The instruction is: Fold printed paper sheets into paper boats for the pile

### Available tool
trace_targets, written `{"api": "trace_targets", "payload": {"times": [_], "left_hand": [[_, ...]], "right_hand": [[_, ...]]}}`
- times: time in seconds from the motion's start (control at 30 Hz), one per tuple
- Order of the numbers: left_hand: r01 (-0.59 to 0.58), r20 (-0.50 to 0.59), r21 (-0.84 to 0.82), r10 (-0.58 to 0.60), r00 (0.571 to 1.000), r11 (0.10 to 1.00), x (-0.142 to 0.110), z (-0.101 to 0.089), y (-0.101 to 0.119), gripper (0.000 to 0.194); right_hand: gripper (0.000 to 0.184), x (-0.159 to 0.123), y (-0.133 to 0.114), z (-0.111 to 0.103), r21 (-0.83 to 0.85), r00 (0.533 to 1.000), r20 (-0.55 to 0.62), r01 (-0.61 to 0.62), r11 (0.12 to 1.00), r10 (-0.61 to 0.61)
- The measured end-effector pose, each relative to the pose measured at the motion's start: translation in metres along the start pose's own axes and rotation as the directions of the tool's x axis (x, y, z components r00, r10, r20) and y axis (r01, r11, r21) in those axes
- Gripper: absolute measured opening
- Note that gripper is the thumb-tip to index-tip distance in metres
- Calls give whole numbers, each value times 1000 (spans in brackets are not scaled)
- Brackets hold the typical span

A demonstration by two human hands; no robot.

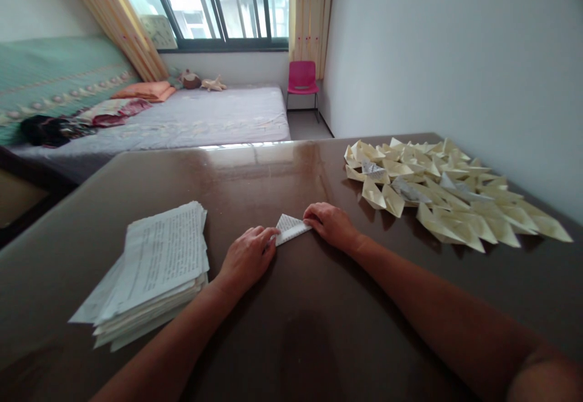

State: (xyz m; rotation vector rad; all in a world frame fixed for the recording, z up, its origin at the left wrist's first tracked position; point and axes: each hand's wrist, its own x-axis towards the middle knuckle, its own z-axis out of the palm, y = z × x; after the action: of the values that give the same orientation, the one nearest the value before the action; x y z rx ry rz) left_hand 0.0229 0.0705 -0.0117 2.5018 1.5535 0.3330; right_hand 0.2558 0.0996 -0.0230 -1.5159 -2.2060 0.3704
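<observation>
A small folded sheet of printed paper [291, 227] lies on the brown table, its upper part a triangle and its lower edge a folded band. My left hand [249, 251] grips its left end, fingers curled with the thumb close to them. At the opposite end, my right hand [331, 224] pinches the right corner. Parts of both ends of the paper are hidden under my fingers. Left of my left hand sits a thick stack of printed sheets [164, 256], its edges uneven. Many folded paper boats [437, 174], mostly cream with a few printed ones, stand to the right.
The glossy brown table [255, 183] reaches toward a bed [237, 110] with pillows and soft toys. A pink chair [302, 79] stands beyond it under the window. A white wall [446, 56] runs along the right side.
</observation>
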Motion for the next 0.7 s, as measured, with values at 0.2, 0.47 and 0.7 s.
{"api": "trace_targets", "payload": {"times": [0.2, 0.47, 0.7], "left_hand": [[-10, 5, 171, 10, 1000, 985, -4, 1, 3, 32], [-270, -1, 243, 279, 960, 932, -8, 2, 8, 40], [-273, 28, 263, 275, 961, 925, -7, 0, 10, 42]], "right_hand": [[10, 0, -5, -3, -38, 999, 38, -19, 999, 20], [16, -2, -10, -7, -124, 999, 37, 34, 992, -30], [23, -16, -38, -16, -298, 925, 229, 363, 883, -303]]}}
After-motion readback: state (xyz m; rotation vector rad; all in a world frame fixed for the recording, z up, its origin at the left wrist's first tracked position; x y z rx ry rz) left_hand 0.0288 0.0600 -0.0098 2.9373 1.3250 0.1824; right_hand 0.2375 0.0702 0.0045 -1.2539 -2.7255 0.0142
